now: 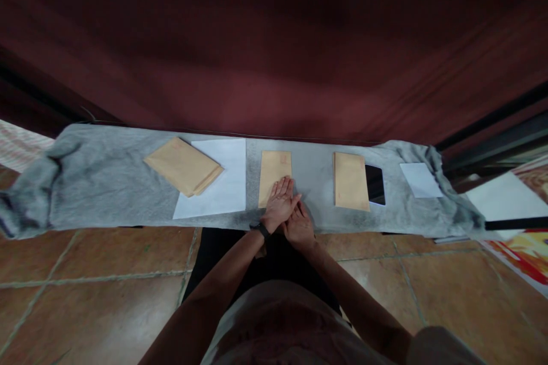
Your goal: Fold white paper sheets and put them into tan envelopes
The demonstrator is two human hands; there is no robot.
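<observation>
The left hand (280, 202) lies flat, fingers straight and together, on the lower end of the middle brown envelope (274, 168), gripping nothing. The right hand (300, 227) rests against it, fingers loosely extended, at the envelope's lower right corner. The envelope lies on the gray cloth (107, 182), between a white sheet (225, 185) and another envelope (351, 181).

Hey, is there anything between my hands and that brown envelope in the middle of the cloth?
Nothing visible. Your left hand lies flat on the middle envelope, and your right hand touches the left one at the envelope's near right corner, over the grey cloth.
</observation>
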